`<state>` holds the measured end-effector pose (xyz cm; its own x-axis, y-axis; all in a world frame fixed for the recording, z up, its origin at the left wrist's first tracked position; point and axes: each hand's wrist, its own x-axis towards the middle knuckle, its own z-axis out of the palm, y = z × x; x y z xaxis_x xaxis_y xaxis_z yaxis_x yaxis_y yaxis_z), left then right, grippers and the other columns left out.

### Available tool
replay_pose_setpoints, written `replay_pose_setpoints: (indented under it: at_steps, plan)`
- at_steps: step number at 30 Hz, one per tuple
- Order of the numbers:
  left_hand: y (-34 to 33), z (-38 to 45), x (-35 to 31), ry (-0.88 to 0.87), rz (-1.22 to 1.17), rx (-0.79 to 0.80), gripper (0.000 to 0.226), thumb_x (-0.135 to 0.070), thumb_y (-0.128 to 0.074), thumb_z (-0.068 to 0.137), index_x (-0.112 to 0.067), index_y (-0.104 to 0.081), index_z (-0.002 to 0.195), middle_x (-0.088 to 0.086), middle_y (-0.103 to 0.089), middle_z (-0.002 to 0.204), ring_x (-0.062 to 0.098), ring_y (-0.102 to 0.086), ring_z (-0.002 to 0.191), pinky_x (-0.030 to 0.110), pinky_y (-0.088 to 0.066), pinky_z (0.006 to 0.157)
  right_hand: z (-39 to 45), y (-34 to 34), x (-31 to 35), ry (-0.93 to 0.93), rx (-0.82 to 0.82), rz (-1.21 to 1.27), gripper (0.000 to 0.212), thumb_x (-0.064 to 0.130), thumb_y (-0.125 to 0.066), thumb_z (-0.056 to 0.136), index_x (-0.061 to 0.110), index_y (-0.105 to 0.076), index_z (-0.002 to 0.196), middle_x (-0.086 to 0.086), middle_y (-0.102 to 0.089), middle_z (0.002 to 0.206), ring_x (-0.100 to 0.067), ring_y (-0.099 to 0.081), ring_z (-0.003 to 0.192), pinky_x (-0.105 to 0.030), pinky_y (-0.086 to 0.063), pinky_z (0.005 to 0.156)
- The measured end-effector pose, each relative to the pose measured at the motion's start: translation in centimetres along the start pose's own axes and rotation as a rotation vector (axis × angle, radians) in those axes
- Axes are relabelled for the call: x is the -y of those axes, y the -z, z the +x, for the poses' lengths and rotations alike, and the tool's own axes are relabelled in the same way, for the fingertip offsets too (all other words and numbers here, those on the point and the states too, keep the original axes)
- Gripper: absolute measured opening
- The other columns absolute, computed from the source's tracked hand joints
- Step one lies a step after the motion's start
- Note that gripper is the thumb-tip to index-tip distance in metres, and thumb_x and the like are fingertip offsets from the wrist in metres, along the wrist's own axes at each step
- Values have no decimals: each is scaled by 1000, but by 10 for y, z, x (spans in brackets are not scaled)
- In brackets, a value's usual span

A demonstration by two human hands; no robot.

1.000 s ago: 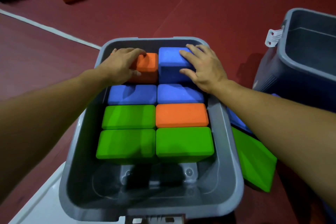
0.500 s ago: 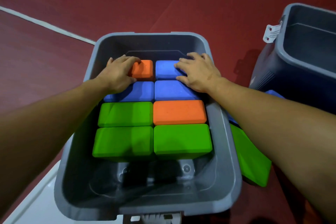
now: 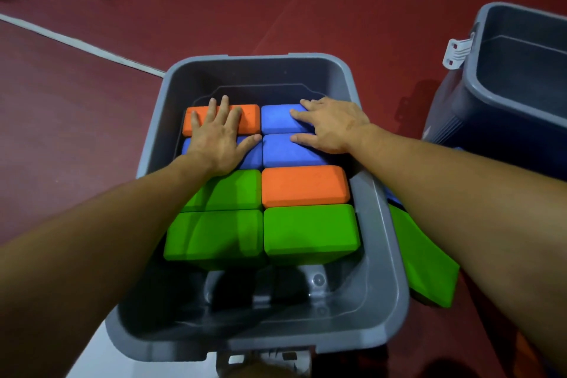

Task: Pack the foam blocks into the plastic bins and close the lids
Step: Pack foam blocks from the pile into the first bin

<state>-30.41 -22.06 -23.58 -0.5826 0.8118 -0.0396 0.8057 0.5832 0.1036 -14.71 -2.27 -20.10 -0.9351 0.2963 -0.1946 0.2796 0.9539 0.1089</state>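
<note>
Open floor of gray bin (image 3: pixel 386 255) beside green blocks (image 3: pixel 310 230)

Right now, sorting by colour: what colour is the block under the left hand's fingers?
Orange, clearest in the head view.

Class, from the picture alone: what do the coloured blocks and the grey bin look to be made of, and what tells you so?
Blocks, such as the orange block: likely foam, matte, finely grainy, with soft rounded edges. Bin: apparently moulded plastic, smooth, slightly glossy, with faint reflections on its floor.

One head-worn view looked steeply down and forward, close over the grey bin (image 3: pixel 380 224) on the floor (image 3: pixel 337 3).
</note>
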Motion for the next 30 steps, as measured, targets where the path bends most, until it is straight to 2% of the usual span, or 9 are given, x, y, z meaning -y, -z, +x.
replay_pose_setpoints:
  at_steps: [7, 12, 16, 21, 25, 28, 30]
  plan:
    - [-2, -3, 1, 5, 33, -22, 83, -71, -24, 92, -16, -21, 154, 13, -3, 164, 32, -1, 151, 62, -4, 117, -4, -2, 1, -5, -85, 39, 69, 72, -38, 89, 33, -40, 145, 3, -40, 150, -24, -38, 132, -42, -42, 101]
    - [-8, -10, -1, 56, -15, -69, 79, -73, -23, 91, -27, -20, 155, 7, -5, 165, 29, -1, 151, 62, -2, 116, -5, 2, 3, -26, -54, 70, 68, 76, -39, 86, 29, -53, 134, 4, -54, 127, -24, -47, 118, -44, -49, 91]
    - [-8, -9, -2, 69, -28, -47, 77, -72, -24, 92, -29, -16, 156, 7, -5, 165, 30, -1, 151, 62, -2, 117, -7, 7, 7, -71, -22, 98, 70, 74, -44, 86, 29, -53, 138, 1, -46, 148, -28, -45, 129, -45, -46, 99]
    - [-11, -10, -4, 85, -21, -67, 75, -69, -24, 94, -28, -16, 156, 6, -7, 165, 30, -4, 151, 62, -4, 116, -9, 9, 16, -156, -32, 183, 67, 70, -51, 85, 28, -55, 137, -1, -46, 148, -29, -45, 130, -43, -43, 102]
    - [-7, -6, -7, 88, -24, -7, 76, -69, -25, 94, -28, -12, 157, 4, -4, 165, 30, -1, 151, 62, -3, 117, -6, 9, 21, -221, 2, 228, 66, 68, -54, 86, 26, -56, 136, -5, -50, 142, -32, -46, 128, -43, -43, 100]
    - [6, 0, -5, 95, -31, 118, 78, -69, -30, 93, -29, -8, 157, 3, 0, 165, 30, 0, 151, 61, -3, 117, -4, 13, 31, -266, 49, 197, 57, 64, -56, 86, 21, -61, 124, -9, -58, 125, -34, -52, 116, -42, -46, 89]
    - [19, 0, -3, 86, -36, 206, 76, -66, -32, 95, -28, -9, 157, 4, -1, 165, 31, -3, 151, 59, -7, 117, -9, 17, 39, -323, 66, 194, 50, 59, -57, 88, 20, -61, 120, -12, -59, 123, -35, -54, 114, -40, -47, 87]
